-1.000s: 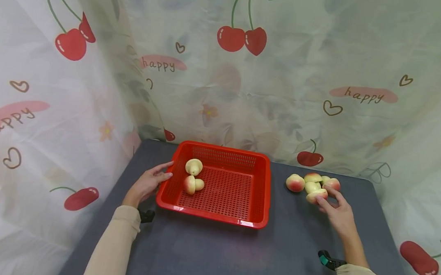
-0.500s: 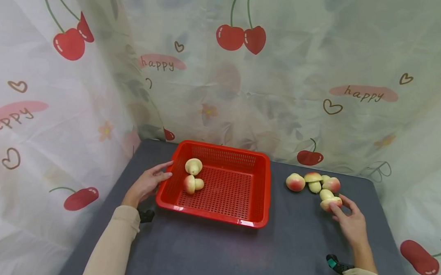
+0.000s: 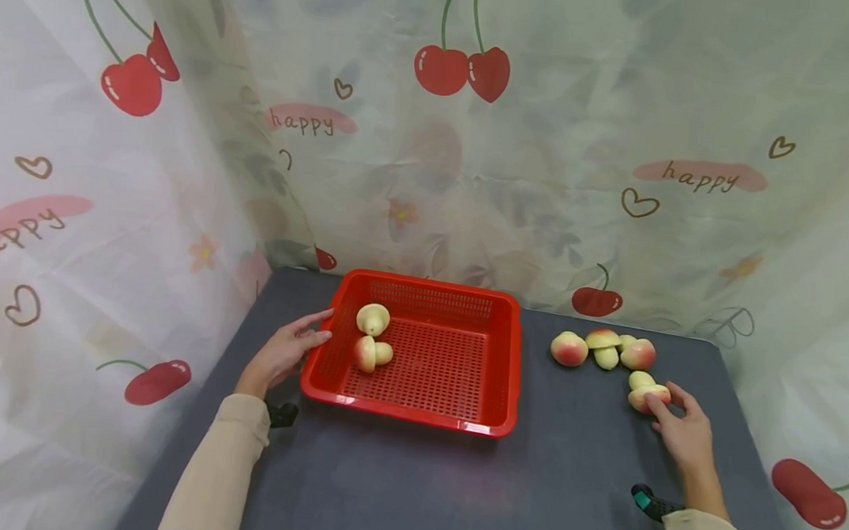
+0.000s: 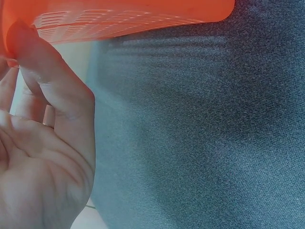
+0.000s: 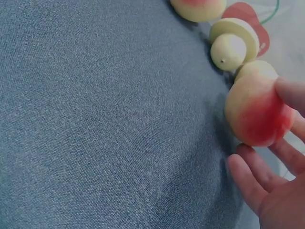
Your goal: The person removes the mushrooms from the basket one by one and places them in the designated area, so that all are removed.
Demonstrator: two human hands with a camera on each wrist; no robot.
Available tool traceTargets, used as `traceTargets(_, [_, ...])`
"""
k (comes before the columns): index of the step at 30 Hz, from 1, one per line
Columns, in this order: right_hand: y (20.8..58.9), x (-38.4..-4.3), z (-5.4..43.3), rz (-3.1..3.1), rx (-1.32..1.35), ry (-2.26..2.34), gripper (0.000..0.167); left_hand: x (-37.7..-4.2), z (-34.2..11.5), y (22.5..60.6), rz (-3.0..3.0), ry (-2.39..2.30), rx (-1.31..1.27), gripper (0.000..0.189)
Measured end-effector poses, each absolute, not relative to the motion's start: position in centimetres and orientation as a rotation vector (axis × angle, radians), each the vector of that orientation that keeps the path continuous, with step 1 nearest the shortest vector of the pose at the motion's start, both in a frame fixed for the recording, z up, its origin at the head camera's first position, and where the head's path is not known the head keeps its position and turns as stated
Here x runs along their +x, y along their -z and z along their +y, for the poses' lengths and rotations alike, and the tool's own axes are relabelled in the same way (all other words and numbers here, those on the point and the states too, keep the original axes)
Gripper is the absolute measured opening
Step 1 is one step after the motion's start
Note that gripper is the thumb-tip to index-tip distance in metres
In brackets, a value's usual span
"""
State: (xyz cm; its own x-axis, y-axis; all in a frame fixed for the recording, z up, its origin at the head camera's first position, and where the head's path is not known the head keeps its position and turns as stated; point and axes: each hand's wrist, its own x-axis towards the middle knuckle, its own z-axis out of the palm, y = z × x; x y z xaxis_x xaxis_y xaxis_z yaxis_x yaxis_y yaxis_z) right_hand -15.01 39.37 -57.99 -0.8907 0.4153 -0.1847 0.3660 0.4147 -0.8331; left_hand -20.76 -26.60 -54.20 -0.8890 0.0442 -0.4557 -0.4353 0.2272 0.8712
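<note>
My left hand point(image 3: 278, 361) grips the left rim of a red plastic basket point(image 3: 411, 414); in the left wrist view the thumb point(image 4: 50, 64) lies against the rim, with the fingers partly hidden. Two toy mushrooms, one point(image 3: 373, 319) behind the other point(image 3: 368, 354), lie at the basket's left side. At the right, my right hand point(image 3: 687, 435) pinches a cream toy mushroom point(image 3: 649, 396) by its red-blushed cap, its stem pointing away from me. Whether that mushroom touches the table cannot be told. Its rounded cap point(image 5: 257, 112) faces the camera in the right wrist view.
Behind the right hand, three more toy mushrooms sit in a row: a left one point(image 3: 569, 349), a middle one point(image 3: 605, 349) and a right one point(image 3: 638, 354). A dark grey table point(image 3: 415, 486) carries everything. A cherry-print curtain point(image 3: 542, 183) closes off the back and sides.
My right hand has drawn the pinched mushroom right and towards me, away from the other mushrooms. The left hand and basket have stayed in place.
</note>
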Motion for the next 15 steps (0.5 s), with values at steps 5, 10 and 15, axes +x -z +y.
traceTargets(5, [58.1,-15.3,39.4,-2.608,-0.783,-1.504,0.079,-20.9,-26.6,54.3,2.114,-1.705,-0.378,0.060])
traceTargets(10, [58.1,-15.7,39.2,-2.639,-0.803,-1.470,0.080,-20.9,-26.6,54.4,2.112,-1.709,-0.380,0.060])
traceTargets(15, [58.1,-16.1,39.3,-2.703,-0.821,-1.412,0.082,-20.9,-26.6,54.5,2.122,-1.700,-0.360,0.061])
